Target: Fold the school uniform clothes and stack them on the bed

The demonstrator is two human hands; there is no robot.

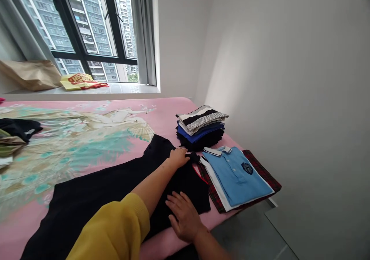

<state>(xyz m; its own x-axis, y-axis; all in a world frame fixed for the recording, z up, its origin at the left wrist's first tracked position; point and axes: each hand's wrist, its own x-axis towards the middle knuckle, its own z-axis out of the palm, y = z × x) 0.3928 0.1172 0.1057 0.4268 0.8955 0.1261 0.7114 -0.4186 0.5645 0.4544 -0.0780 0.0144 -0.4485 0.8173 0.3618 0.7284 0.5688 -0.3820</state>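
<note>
Across the bed (pixel 173 109), the black garment (pixel 112 179) lies unfolded and is judged outstanding, the left hand (pixel 178 158) curled at its edge, grip undeterminable, the right hand (pixel 185 217) splayed, holding nothing, while the light-blue polo shirt (pixel 235 175) and striped-topped clothes stack (pixel 200 127) sit folded beside it.

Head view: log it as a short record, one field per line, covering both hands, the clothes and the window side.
left hand: on the black garment, at its end near the stack; firmness of grip unclear
right hand: fingers spread, over the garment's near edge; contact unclear
surface: pink patterned sheet
stack: folded clothes, striped piece on top
beside stack: light-blue polo shirt, with white and red plaid cloth beneath
windowsill: brown bag, yellow bag
</note>
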